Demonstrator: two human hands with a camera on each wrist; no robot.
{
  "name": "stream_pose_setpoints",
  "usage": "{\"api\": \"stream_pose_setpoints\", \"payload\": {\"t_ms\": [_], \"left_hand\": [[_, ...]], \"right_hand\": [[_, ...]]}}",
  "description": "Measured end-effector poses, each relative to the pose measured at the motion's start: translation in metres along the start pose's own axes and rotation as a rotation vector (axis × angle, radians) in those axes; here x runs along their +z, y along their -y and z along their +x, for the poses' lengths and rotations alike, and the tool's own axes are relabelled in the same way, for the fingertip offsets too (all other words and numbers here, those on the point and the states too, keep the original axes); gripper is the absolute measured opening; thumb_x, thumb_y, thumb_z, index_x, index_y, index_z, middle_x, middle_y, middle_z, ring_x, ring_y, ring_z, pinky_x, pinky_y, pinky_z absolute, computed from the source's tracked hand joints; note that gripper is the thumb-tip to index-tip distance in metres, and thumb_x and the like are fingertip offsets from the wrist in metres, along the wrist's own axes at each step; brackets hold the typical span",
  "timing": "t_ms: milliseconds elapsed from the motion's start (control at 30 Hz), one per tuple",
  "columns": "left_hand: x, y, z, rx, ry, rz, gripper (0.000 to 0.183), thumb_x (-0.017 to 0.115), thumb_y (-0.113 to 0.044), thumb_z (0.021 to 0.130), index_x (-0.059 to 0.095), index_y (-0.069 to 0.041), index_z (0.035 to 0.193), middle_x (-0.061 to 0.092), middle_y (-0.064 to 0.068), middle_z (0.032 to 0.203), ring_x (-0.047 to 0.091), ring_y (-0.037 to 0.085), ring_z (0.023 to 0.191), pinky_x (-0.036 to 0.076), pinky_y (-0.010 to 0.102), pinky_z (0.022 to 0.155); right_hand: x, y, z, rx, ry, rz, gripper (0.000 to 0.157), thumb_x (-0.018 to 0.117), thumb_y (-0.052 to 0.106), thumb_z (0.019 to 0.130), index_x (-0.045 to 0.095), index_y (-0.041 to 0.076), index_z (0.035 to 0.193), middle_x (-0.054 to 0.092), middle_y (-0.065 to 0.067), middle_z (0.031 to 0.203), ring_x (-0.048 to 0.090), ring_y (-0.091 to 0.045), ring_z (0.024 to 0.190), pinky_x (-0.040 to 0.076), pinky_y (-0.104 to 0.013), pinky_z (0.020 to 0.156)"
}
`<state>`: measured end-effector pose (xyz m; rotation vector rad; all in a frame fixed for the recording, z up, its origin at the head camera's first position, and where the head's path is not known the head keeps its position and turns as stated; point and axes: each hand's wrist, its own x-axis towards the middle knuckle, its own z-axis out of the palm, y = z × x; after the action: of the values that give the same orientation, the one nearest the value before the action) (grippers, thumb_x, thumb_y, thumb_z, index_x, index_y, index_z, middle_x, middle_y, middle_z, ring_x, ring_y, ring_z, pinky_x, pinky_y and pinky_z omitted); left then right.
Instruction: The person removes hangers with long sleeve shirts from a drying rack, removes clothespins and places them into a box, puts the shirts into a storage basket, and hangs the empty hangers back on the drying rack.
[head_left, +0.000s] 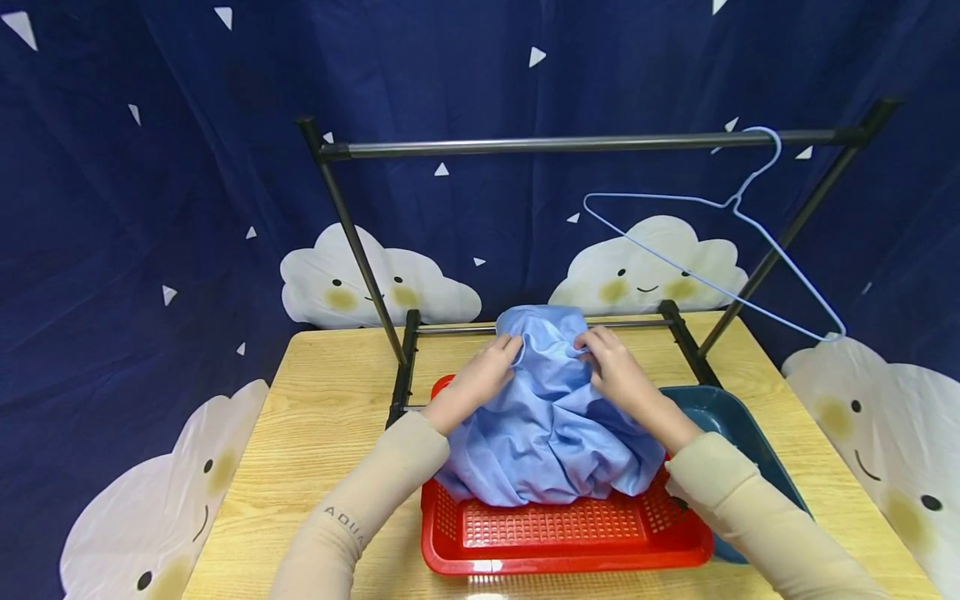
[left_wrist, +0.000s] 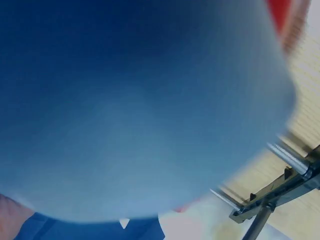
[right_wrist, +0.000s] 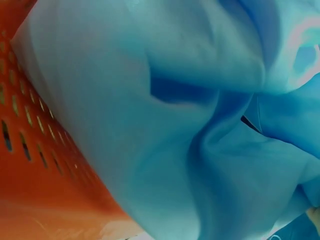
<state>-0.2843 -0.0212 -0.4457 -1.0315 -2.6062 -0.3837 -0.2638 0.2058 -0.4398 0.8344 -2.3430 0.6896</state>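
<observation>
A crumpled light-blue cloth garment [head_left: 551,417] spreads over the red plastic basket [head_left: 555,554], its upper part lifted between my two hands. My left hand [head_left: 487,368] pinches its edge on the left side. On the opposite side, my right hand [head_left: 615,371] pinches the fabric near the top. Close up, blurred blue cloth [left_wrist: 140,125] fills most of the left wrist view, with only a bit of hand [left_wrist: 11,217] at the lower left. Folds of the cloth [right_wrist: 165,150] cover most of the right wrist view beside the perforated basket wall [right_wrist: 30,150].
A black metal rack [head_left: 487,147] stands on the wooden table [head_left: 322,400] behind the basket. From the right of its bar hangs a blue hanger [head_left: 675,197]. A dark teal tray [head_left: 750,442] lies partly under the basket's right side. Behind is a navy curtain [head_left: 420,75].
</observation>
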Motion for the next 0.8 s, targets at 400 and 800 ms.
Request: {"api": "stream_pose_setpoints", "payload": {"t_ms": [400,800], "left_hand": [[-0.023,-0.014,-0.008,0.054,-0.104,0.066,0.044,0.067,-0.004,0.077,0.050,-0.001,0.117,0.053,0.012,0.101,0.055,0.028,0.090,0.046,0.036,0.082],[-0.043,-0.033,-0.026,0.148,-0.128,0.081,0.041,0.068,-0.005,0.078,0.051,-0.001,0.116,0.053,0.011,0.101,0.055,0.026,0.088,0.048,0.033,0.081]], "right_hand": [[-0.021,0.013,-0.005,-0.019,-0.035,-0.008,0.025,0.057,-0.017,0.074,0.055,0.003,0.089,0.053,-0.008,0.088,0.051,-0.024,0.084,0.044,-0.039,0.071],[-0.042,0.030,-0.023,-0.091,-0.036,-0.024,0.029,0.054,-0.018,0.069,0.054,0.003,0.089,0.052,-0.008,0.090,0.050,-0.023,0.086,0.041,-0.035,0.075]]}}
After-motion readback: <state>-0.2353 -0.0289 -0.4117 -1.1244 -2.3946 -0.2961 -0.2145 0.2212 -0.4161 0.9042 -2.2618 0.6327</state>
